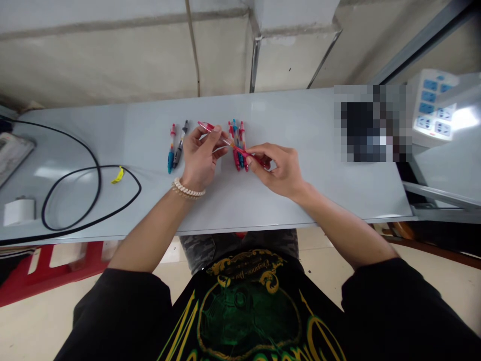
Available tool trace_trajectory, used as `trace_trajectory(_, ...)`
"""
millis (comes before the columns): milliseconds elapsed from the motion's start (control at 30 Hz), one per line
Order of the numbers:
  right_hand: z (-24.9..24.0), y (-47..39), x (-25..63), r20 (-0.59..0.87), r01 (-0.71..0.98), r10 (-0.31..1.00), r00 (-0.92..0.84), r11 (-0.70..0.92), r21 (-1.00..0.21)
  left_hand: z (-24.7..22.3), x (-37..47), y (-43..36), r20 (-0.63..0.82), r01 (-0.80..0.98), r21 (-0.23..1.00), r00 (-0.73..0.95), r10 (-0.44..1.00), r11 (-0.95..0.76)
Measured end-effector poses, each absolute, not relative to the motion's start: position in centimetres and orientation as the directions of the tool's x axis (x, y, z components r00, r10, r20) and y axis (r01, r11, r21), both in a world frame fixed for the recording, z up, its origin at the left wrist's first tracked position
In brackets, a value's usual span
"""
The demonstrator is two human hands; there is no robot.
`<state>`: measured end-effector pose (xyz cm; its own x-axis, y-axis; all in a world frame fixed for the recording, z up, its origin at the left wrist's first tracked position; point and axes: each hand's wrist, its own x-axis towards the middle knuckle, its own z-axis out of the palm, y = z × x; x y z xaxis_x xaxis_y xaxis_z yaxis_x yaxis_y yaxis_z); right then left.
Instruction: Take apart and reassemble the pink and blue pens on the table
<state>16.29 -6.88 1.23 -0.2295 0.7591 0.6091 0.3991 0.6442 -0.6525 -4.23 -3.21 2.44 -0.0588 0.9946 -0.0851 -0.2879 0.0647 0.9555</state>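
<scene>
My left hand (201,158) pinches the clear barrel (225,141) of a pen, whose pink end sticks out past the fingertips at upper left. From the barrel's lower right end a thin orange-red length runs to the red part (240,150) of the pen, gripped by my right hand (276,165). Whether the two parts are joined or separated, I cannot tell. Behind and between the hands lie a red pen (231,131), a blue pen (235,129) and another red pen (242,131), side by side. Left of my left hand rest a pink-and-teal pen (172,145) and a grey-and-black pen (179,148).
A black cable (98,175) with a yellow tag (119,175) loops over the left of the grey table (319,195). A white charger (19,211) sits at the front left. A pixelated dark object (361,130) and a white power strip (434,108) are on the right.
</scene>
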Motion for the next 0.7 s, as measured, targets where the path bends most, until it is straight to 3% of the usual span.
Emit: trace_trajectory(700, 1.03, -7.09, 16.2, 0.555, 0.42, 0.786, -0.271, 0.616, -0.667, 1.98, -4.47, -2.86, -0.085, -0.256, 0.963, -0.018, 0.996, 0.077)
